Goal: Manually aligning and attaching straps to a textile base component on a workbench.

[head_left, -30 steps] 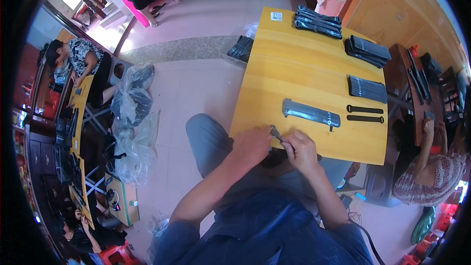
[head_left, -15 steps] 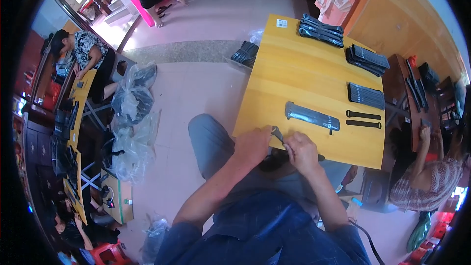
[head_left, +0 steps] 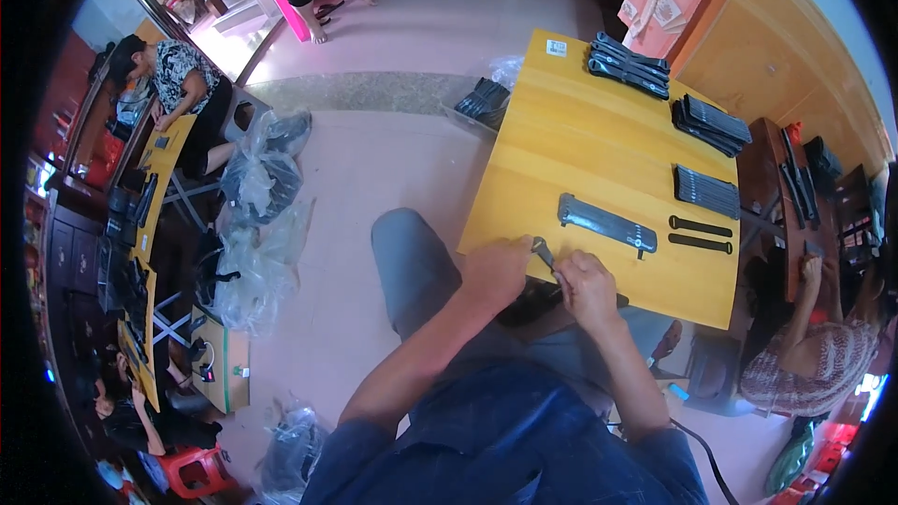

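Over the near edge of the yellow table [head_left: 524, 150], my left hand [head_left: 500, 271] and my right hand [head_left: 587, 282] pinch a short dark strap [head_left: 546, 256] stretched between them. A rounded, loop-like end shows by my left fingertips; the part inside my right fingers is hidden. Just beyond my hands lies a flat, shiny black packet [head_left: 606, 223] with a small tab at its right end. To its right, two black straps with looped ends lie side by side, an upper strap [head_left: 702, 224] and a lower strap [head_left: 700, 242].
Along the table's right side sit a row of black straps [head_left: 707, 191], a stack of them [head_left: 711, 124] and a bundle [head_left: 629, 65]. A clear bin [head_left: 477, 105] of black items stands beyond the left edge. Plastic bags [head_left: 262, 178] lie on the floor. Other people sit left, right and ahead.
The whole view has shifted, so the table and its things appear a little farther right. Both hands still grip the strap at the table edge, with only slight finger movement.
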The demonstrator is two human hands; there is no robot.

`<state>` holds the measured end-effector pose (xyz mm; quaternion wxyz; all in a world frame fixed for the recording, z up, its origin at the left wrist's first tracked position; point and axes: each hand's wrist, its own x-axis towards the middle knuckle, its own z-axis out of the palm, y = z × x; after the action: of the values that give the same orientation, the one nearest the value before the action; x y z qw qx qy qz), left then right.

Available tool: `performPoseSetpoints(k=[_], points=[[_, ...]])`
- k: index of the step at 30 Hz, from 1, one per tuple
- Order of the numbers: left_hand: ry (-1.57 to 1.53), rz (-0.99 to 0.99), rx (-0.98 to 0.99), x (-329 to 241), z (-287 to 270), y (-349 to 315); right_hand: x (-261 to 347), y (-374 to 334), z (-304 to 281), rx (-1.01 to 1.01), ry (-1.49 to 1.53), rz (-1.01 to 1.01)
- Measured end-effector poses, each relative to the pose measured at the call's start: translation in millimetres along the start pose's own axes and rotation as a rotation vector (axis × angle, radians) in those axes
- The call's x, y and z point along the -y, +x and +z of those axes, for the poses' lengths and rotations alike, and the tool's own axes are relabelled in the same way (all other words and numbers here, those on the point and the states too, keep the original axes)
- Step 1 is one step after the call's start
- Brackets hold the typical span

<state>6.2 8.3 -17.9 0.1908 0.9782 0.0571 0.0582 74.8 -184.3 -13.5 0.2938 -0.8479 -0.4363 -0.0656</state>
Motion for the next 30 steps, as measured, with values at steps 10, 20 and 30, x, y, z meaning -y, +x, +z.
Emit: performPoseSetpoints(k=[10,20,30], points=[[0.024,-0.013,-0.062,-7,7,-8,17,31,1,0.087,-0.012,0.199],[0.025,-0.014,0.063,-3,-6,5,3,20,35,-0.207,0.141,0.080],[0.105,0.043,0.237,5,-16,22,1,20,33,-0.207,0.179,0.069]])
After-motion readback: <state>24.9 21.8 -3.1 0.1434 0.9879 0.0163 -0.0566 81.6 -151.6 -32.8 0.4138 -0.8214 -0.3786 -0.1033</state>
